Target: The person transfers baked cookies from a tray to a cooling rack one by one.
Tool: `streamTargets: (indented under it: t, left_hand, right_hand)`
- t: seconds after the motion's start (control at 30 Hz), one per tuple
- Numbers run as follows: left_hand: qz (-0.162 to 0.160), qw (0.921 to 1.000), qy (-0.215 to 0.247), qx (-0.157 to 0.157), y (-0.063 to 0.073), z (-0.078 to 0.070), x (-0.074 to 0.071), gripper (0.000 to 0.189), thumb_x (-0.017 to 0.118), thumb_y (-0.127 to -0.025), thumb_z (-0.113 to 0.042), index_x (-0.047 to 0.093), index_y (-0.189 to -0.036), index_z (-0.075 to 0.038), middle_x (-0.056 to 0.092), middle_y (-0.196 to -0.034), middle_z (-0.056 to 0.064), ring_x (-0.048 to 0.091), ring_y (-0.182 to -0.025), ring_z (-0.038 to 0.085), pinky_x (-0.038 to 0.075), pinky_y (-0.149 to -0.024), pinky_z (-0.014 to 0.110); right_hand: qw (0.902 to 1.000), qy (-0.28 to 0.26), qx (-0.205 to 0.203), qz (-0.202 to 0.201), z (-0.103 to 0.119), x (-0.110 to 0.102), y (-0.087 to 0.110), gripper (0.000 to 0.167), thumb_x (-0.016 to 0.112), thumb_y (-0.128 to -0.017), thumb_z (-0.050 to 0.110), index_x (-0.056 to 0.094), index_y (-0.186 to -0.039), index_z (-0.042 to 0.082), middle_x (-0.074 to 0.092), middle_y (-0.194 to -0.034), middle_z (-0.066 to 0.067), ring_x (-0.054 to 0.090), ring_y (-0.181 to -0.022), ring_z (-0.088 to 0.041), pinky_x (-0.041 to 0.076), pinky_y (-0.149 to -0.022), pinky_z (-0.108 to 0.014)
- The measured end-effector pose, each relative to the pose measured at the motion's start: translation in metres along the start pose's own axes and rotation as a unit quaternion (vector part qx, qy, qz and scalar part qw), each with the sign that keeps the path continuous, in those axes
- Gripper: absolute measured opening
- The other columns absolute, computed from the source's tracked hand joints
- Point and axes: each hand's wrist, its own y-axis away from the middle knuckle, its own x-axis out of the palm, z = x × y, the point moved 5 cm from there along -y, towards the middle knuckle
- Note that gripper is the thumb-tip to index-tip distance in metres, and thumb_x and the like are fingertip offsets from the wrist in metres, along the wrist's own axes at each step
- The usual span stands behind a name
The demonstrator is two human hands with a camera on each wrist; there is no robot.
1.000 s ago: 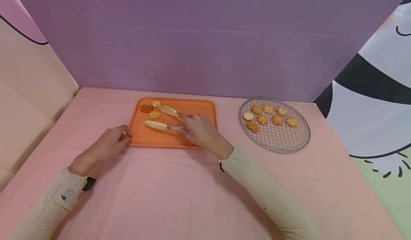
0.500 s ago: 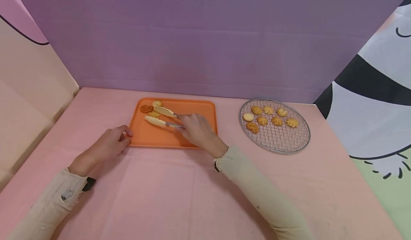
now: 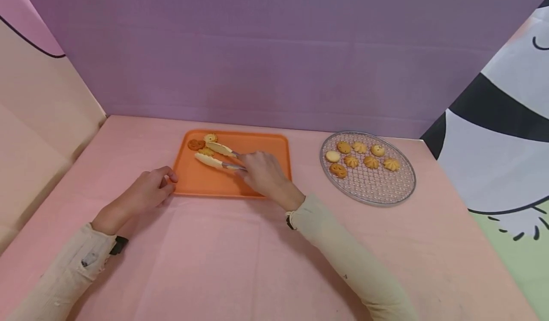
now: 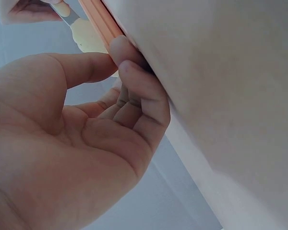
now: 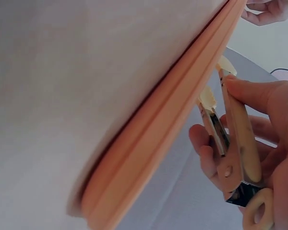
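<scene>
My left hand (image 3: 147, 187) pinches the left edge of an orange tray (image 3: 266, 144); thumb and fingertips meet at its rim in the left wrist view. Inside the tray's far left corner lie a pretzel-shaped cookie (image 3: 196, 144), a round cookie (image 3: 210, 138) and a flower-shaped cookie (image 3: 206, 152). A pair of tongs (image 5: 240, 139) with cream scalloped tips is gripped by my right hand (image 3: 263, 173). Its two tips stand apart, one on each side of the flower-shaped cookie, and partly hide it. In the right wrist view the thumb presses one tong arm and fingers curl round the other.
To the right of the tray, a round wire-mesh rack (image 3: 381, 187) with a metal rim holds several cookies of different shapes. Pink cloth (image 3: 214, 254) covers the table. A purple backdrop (image 3: 274, 63) rises behind it, with printed panels at both sides.
My right hand has shifted slightly left, bringing the tong tips from beside the flower-shaped cookie to around it. The tips stand closer together. The left hand stays at the tray's edge.
</scene>
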Motion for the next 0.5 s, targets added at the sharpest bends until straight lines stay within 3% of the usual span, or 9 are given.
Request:
streamTargets:
  t: [0.5]
  left_hand:
    - [-0.004, 0.9999, 0.010, 0.008, 0.0013, -0.0010, -0.0006, 0.014, 0.055, -0.097, -0.002, 0.055, -0.109, 0.003, 0.058, -0.066, 0.004, 0.053, -0.054, 0.015, 0.047, -0.050, 0.026]
  right_hand:
    - [0.9995, 0.005, -0.018, -0.024, -0.0049, -0.0101, 0.0082, 0.045, 0.075, -0.090, 0.031, 0.066, -0.132, 0.017, 0.070, -0.076, -0.001, 0.044, -0.049, -0.012, 0.031, -0.041, -0.024]
